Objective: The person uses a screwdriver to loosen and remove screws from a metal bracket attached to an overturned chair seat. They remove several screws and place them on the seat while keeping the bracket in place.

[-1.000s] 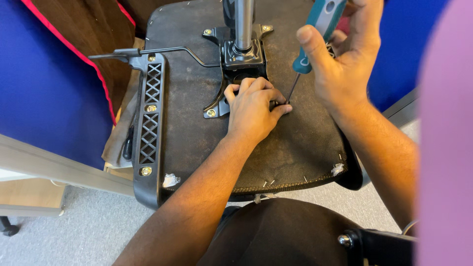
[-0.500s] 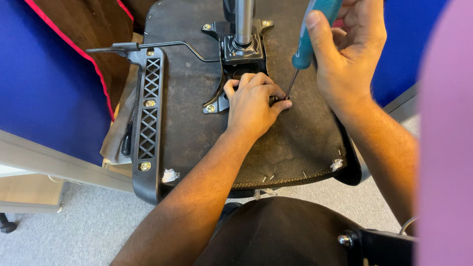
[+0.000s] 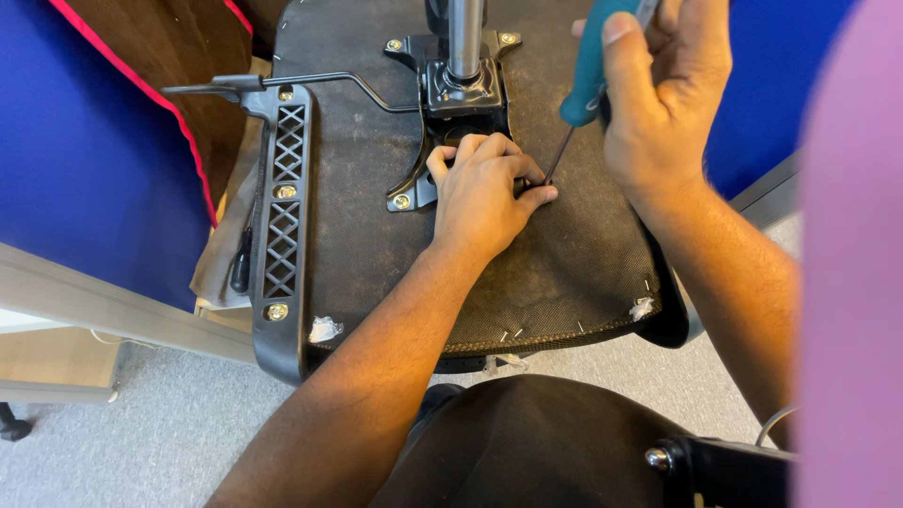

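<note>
Grey carpet and blue partition panels surrounded an upturned black fabric-covered chair seat (image 3: pixel 376 235), whose black metal mounting plate (image 3: pixel 458 94) held a steel column. Just below that plate, the left hand (image 3: pixel 482 195) lay with fingertips pinched at a fastener too small to make out. Just right of the plate, the right hand (image 3: pixel 663 103) was wrapped tight around a teal-handled screwdriver (image 3: pixel 585 80), its tip meeting the left fingertips.
</note>
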